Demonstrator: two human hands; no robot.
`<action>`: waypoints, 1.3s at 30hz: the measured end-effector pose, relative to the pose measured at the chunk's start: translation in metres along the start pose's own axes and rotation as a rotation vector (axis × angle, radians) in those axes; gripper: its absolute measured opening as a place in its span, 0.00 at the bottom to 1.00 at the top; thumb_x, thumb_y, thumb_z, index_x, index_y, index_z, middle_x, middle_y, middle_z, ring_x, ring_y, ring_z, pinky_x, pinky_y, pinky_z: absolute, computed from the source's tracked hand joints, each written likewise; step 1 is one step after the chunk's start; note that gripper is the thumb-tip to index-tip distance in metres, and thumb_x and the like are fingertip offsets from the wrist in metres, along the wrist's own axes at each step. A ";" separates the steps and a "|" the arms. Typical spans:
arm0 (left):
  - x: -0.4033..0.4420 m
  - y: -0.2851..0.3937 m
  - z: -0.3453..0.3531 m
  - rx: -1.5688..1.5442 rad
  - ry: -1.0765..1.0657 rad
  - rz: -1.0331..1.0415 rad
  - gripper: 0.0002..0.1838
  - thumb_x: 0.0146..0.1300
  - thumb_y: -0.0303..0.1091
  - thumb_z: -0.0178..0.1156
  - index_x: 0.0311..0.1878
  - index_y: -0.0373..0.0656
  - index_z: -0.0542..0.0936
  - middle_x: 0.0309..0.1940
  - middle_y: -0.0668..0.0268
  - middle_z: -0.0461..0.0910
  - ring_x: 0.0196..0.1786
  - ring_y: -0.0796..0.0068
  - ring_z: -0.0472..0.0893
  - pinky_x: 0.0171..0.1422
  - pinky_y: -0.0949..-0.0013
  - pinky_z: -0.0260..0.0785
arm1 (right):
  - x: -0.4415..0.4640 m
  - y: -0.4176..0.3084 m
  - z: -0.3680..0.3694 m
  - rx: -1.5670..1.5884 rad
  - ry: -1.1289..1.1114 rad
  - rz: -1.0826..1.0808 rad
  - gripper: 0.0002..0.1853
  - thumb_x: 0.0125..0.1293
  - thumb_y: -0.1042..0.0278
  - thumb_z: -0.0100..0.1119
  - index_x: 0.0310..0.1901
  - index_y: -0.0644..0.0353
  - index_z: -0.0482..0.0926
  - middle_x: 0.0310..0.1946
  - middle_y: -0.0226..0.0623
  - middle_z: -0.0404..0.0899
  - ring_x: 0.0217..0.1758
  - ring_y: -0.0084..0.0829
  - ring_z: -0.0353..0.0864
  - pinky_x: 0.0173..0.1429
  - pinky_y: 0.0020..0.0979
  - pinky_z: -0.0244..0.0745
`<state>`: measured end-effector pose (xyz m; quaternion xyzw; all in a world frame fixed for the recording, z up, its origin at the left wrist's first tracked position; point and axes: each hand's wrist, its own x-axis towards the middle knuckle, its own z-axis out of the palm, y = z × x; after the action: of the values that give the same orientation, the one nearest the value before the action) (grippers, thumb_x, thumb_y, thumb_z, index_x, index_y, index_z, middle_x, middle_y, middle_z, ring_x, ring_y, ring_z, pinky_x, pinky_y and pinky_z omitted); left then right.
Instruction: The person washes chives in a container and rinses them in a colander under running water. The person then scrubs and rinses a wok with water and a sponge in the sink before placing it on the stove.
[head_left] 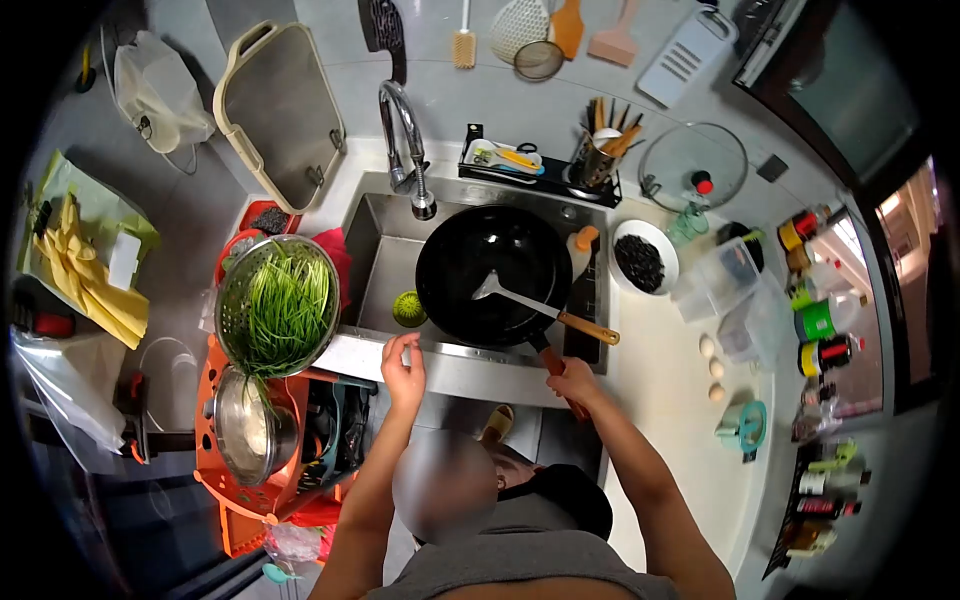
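Your right hand (572, 382) is closed around the handle of the wok (490, 250), which is over the right part of the sink (378, 250); the handle points back towards you, probably so that one arm can steady or tilt the pan without a long reach. Whether the wok rests on the basin or hangs from your grip, you cannot tell from above. Your left hand (402, 372) grips nothing: its fingers curl loosely over the sink's front edge, near the wok but apart from it. The spatula (530, 303) lies with its metal head inside the wok and its wooden grip out past the right rim, which likely keeps that grip clean and easy to take. The tap (405, 130) ends just beside the wok's far left rim. To your left, the chives (288, 305) lie loose in a colander (228, 310), whose holes would let water drain, with some tips hanging over its near rim
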<state>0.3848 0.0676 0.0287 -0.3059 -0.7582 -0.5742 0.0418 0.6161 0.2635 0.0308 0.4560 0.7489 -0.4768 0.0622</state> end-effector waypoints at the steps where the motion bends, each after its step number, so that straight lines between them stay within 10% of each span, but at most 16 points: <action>1: 0.004 -0.005 0.006 0.011 0.002 -0.014 0.05 0.56 0.23 0.51 0.34 0.36 0.75 0.30 0.60 0.73 0.34 0.69 0.73 0.38 0.73 0.65 | 0.016 -0.001 -0.006 -0.057 -0.033 -0.025 0.13 0.41 0.67 0.59 0.27 0.68 0.74 0.17 0.39 0.75 0.19 0.29 0.77 0.26 0.28 0.72; 30: 0.071 -0.049 0.017 0.090 -0.188 -0.125 0.07 0.52 0.23 0.52 0.35 0.39 0.76 0.35 0.59 0.76 0.39 0.61 0.74 0.44 0.68 0.65 | 0.234 0.067 0.098 -0.722 -0.276 0.187 0.18 0.50 0.64 0.55 0.43 0.63 0.74 0.39 0.48 0.76 0.42 0.44 0.75 0.46 0.37 0.70; 35: 0.093 -0.007 -0.037 0.138 -0.064 -0.014 0.08 0.51 0.23 0.53 0.36 0.39 0.76 0.37 0.59 0.75 0.40 0.58 0.73 0.46 0.65 0.65 | 0.184 -0.044 0.122 -0.343 0.332 -0.203 0.18 0.55 0.64 0.52 0.46 0.64 0.72 0.39 0.48 0.76 0.42 0.44 0.75 0.45 0.38 0.70; 39: 0.095 0.008 -0.099 0.211 0.115 -0.005 0.09 0.51 0.21 0.52 0.36 0.39 0.77 0.38 0.58 0.75 0.42 0.59 0.73 0.49 0.64 0.64 | 0.128 -0.187 0.183 0.673 -0.320 -0.148 0.26 0.56 0.51 0.54 0.49 0.64 0.70 0.40 0.35 0.75 0.42 0.32 0.73 0.42 0.32 0.70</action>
<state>0.2832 0.0201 0.1080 -0.2645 -0.8116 -0.5078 0.1158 0.3408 0.1785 -0.0118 0.3155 0.5622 -0.7644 -0.0093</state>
